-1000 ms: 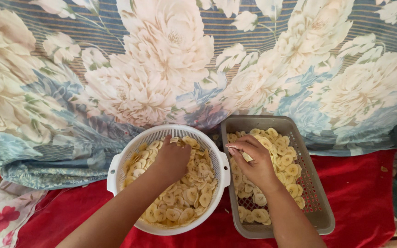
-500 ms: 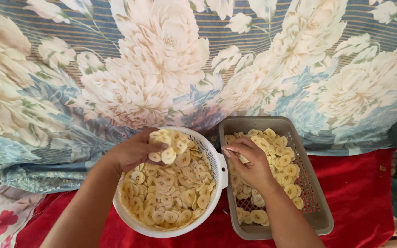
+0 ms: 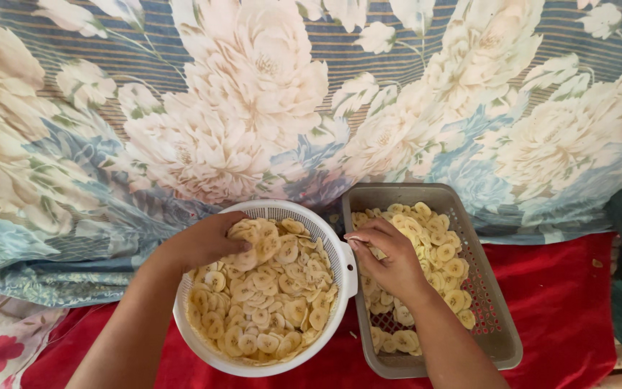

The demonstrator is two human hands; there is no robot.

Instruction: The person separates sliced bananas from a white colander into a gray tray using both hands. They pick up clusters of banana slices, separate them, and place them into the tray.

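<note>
Partly hidden, left hand [image 3: 206, 241] clutches banana slices [image 3: 253, 241]; right hand's [image 3: 390, 259] grip stays unreadable over the tray [image 3: 498, 317].

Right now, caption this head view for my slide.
Left hand lifts banana slices from white colander; right hand over grey tray.

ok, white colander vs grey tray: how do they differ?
The white colander is round and deep; the grey tray is rectangular and shallow. The colander is heaped with banana slices, while the tray's slices lie thinly, with bare mesh showing near its lower right. The left hand holds a clump of slices over the colander; the right hand rests over the tray. Both are perforated plastic and sit side by side on the red cloth.
</note>
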